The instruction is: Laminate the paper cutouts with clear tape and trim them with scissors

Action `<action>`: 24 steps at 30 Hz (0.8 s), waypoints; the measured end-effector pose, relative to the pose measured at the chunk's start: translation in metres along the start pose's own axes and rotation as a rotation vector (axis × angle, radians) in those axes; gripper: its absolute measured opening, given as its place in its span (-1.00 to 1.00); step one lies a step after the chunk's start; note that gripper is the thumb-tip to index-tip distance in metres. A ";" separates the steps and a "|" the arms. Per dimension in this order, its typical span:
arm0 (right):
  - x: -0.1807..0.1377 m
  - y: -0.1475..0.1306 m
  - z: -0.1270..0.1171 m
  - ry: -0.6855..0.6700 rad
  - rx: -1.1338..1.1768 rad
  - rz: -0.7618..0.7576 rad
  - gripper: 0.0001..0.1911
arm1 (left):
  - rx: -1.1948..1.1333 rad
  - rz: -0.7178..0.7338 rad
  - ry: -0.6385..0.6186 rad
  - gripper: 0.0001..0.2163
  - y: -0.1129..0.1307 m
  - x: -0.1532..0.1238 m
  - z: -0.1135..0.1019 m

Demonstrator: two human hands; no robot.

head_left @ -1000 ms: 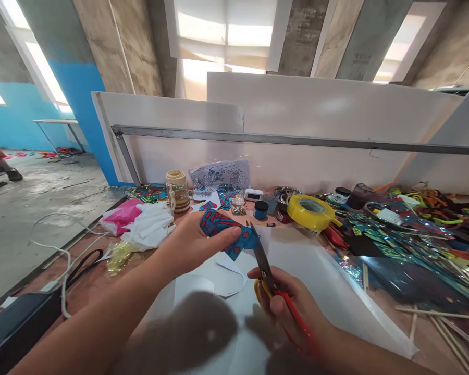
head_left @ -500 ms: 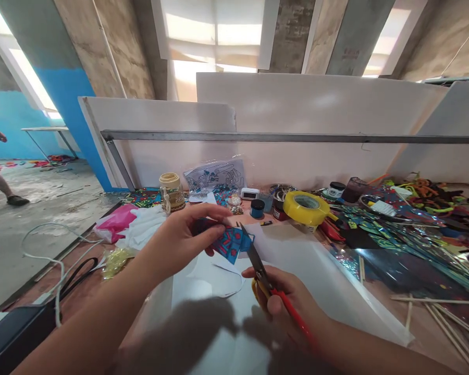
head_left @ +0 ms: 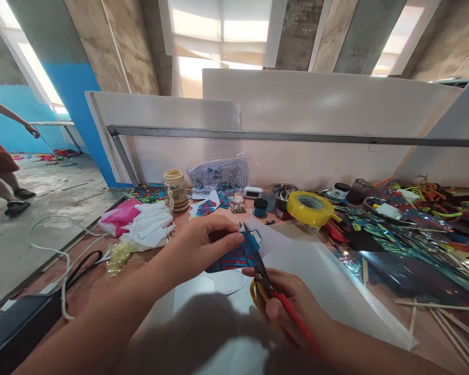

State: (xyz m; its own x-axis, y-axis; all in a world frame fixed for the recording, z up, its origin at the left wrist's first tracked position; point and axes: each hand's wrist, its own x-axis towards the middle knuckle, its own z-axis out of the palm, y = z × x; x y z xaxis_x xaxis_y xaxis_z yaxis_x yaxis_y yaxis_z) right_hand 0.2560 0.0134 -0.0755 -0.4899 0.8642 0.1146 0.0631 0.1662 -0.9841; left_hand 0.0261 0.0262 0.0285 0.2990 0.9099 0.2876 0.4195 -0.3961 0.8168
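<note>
Between thumb and fingers, my left hand [head_left: 214, 239] pinches a blue paper cutout [head_left: 236, 259] with red markings and a narrow white-tipped end. My right hand [head_left: 293, 294] grips a pair of scissors [head_left: 261, 273] with red and yellow handles. The blades point up and away and lie against the cutout's right end, with their tips just apart. Beneath both hands lies a white paper sheet [head_left: 297, 271], with a curved scrap of white paper [head_left: 226, 282] on it. Part of the cutout is hidden by my left fingers.
A roll of yellow tape [head_left: 310, 208], small paint jars [head_left: 260, 207] and a glass jar [head_left: 175, 192] line the back. Wooden sticks [head_left: 453, 333] and craft strips crowd the right. At left are white gloves [head_left: 148, 224] and a cable [head_left: 66, 281]. A person [head_left: 3, 161] stands far left.
My left hand has turned the cutout, so its striped part now faces me and its end sits between the scissor blades. The person at far left has come further into view.
</note>
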 end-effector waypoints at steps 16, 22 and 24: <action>0.000 -0.002 0.000 -0.050 0.052 0.006 -0.31 | 0.187 0.132 -0.058 -0.73 0.007 -0.002 0.001; 0.002 0.002 -0.002 -0.039 0.014 -0.042 -0.31 | 0.189 0.096 -0.048 -0.75 0.009 -0.002 0.003; 0.002 0.000 -0.001 -0.041 0.012 -0.038 -0.30 | 0.197 0.106 -0.053 -0.75 0.008 -0.002 0.003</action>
State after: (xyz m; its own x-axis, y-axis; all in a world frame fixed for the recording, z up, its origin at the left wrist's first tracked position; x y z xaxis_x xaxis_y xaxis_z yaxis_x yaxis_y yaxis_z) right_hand 0.2559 0.0160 -0.0752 -0.5267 0.8373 0.1468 0.0337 0.1931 -0.9806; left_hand 0.0314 0.0207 0.0326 0.3929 0.8561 0.3358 0.5411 -0.5105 0.6683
